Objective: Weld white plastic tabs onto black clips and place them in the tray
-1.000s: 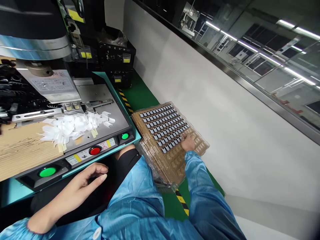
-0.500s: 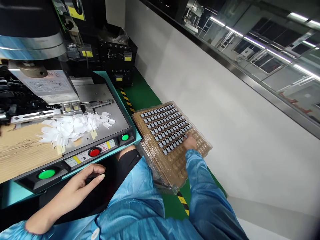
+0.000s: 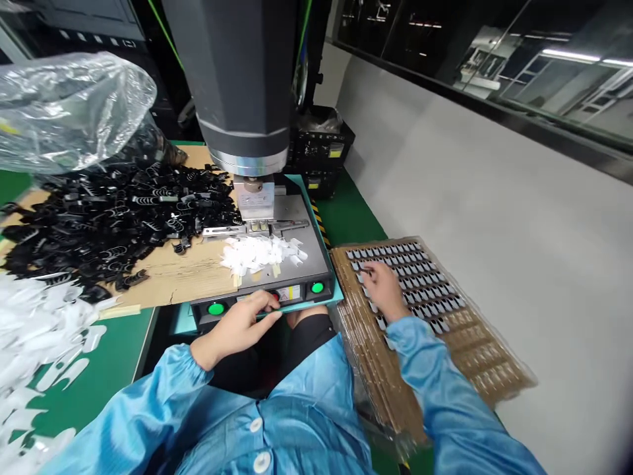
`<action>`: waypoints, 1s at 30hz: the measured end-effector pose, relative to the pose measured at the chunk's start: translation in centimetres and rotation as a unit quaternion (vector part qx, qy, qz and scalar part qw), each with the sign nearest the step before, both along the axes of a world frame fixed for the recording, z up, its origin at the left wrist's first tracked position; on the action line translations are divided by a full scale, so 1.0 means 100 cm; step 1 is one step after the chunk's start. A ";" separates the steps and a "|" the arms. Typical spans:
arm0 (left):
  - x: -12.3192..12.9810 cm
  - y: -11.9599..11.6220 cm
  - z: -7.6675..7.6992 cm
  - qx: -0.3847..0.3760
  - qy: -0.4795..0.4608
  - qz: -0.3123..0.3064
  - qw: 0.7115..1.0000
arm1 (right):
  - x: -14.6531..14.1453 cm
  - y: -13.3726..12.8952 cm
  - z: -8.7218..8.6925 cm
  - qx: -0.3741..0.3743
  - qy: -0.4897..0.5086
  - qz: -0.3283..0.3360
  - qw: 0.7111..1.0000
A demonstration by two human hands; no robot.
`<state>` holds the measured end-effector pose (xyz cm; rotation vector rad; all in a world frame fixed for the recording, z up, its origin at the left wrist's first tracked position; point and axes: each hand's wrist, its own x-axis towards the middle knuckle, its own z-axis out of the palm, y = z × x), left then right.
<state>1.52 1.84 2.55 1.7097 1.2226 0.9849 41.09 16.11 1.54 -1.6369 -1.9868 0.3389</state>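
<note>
My right hand (image 3: 383, 288) is over the left part of a clear plastic tray (image 3: 489, 366), its fingers pinched on a small dark part (image 3: 366, 270). Rows of small grey-and-black clips (image 3: 428, 292) fill much of that tray, and my hand and forearm hide some of them. My left hand (image 3: 242, 323) rests at the front edge of a press machine (image 3: 324, 267), fingers loosely curled and thumb apart, holding nothing. Its fingertips are close to a red button (image 3: 275, 297), which they partly cover. A heap of white plastic pieces (image 3: 257, 254) lies on the machine plate, beneath the press head (image 3: 254, 198).
A large pile of black clips (image 3: 113, 211) lies on cardboard (image 3: 185, 274) to the left, beside a clear plastic bag (image 3: 74, 112). More white pieces (image 3: 34, 343) cover the near left. Green buttons (image 3: 216, 308) flank the machine's front. Black bins (image 3: 321, 148) stand behind; a grey wall (image 3: 445, 178) rises right.
The view has swung left, bringing the black pile and bag into sight. My right hand has moved from the tray's last filled row toward its left side. My left hand stays by the machine's front.
</note>
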 end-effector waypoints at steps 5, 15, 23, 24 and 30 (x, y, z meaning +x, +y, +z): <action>0.008 0.049 0.012 0.159 0.212 0.009 0.964 | -0.132 0.017 -0.001 0.035 0.035 0.184 0.982; 0.040 0.137 0.015 0.252 0.432 -0.036 0.865 | -0.164 0.034 -0.019 0.073 -0.021 0.139 0.987; 0.029 0.124 0.010 0.287 0.382 -0.014 0.878 | -0.160 0.030 -0.024 0.103 -0.015 0.160 0.982; 0.026 0.121 0.010 0.290 0.364 -0.008 0.885 | -0.159 0.030 -0.024 0.108 -0.014 0.161 0.981; -0.014 0.106 0.014 0.235 0.201 0.066 0.949 | -0.151 0.033 -0.024 0.141 0.012 0.133 0.981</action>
